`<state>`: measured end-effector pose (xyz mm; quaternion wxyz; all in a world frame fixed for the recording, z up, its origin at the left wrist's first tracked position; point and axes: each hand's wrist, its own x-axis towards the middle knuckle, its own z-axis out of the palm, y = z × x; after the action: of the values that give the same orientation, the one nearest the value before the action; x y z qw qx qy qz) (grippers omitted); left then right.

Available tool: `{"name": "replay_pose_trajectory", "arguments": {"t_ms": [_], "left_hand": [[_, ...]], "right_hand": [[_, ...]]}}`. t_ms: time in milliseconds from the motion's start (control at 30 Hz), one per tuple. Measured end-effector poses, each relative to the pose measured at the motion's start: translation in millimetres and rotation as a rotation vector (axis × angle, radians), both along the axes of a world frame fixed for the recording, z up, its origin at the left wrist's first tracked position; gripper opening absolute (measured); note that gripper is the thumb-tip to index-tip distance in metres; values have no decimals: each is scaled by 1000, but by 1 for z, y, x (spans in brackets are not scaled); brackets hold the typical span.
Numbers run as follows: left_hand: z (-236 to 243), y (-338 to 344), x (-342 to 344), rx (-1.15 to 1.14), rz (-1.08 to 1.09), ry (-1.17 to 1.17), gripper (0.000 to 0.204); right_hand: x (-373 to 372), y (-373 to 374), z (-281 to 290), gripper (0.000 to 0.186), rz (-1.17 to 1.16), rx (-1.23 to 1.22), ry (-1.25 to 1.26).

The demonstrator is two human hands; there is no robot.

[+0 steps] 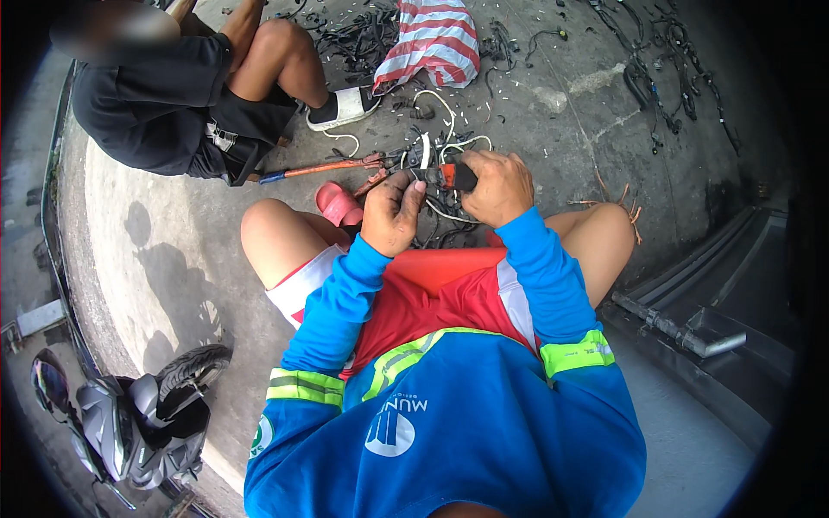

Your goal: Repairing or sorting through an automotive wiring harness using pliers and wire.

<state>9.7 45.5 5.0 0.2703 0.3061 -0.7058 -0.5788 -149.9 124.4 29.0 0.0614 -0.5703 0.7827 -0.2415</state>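
My right hand (501, 186) is closed around a tool with an orange and black handle (449, 177); its exact kind is hard to tell. Just left of that tool, my left hand (393, 211) has thumb and fingers pinched together, and what lies between them is too small to name. The two hands are close together above a tangle of pale and black cables (449, 207) on the ground. Beyond my left hand lies a long tool with orange handles and a blue grip end (319, 170), like a bolt cutter.
Another person in dark clothes (164, 104) sits at far left. A red-and-white striped bag (432, 47) lies beside piled black wiring (354, 43). More wire harnesses (673, 69) spread at far right. A parked motorcycle (147, 414) stands at lower left, a metal frame (682, 332) at right.
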Motion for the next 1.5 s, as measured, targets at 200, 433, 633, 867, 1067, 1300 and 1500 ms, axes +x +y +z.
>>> {"name": "replay_pose_trajectory", "arguments": {"t_ms": [200,433,633,867,1067,1300,1500], "left_hand": [[3,1,-1,-188,34,-45,15],[15,1,-10,-434,86,-11,8],[32,8,-1,-283,-55,-154,8],[-2,-2,26,-10,11,-85,18],[-10,-11,19,85,-61,-30,21],[1,-4,7,94,-119,49,24],[10,-2,10,178,-135,-102,27]], "right_hand": [[1,-2,0,23,-37,96,10],[-2,-8,-2,14,-112,20,-59],[-27,-24,-27,19,-444,146,-127],[-86,-4,-19,23,-494,80,-176],[-21,2,-3,23,-138,28,-241],[-3,0,-7,32,21,102,-171],[2,0,-4,31,32,153,-64]]}}
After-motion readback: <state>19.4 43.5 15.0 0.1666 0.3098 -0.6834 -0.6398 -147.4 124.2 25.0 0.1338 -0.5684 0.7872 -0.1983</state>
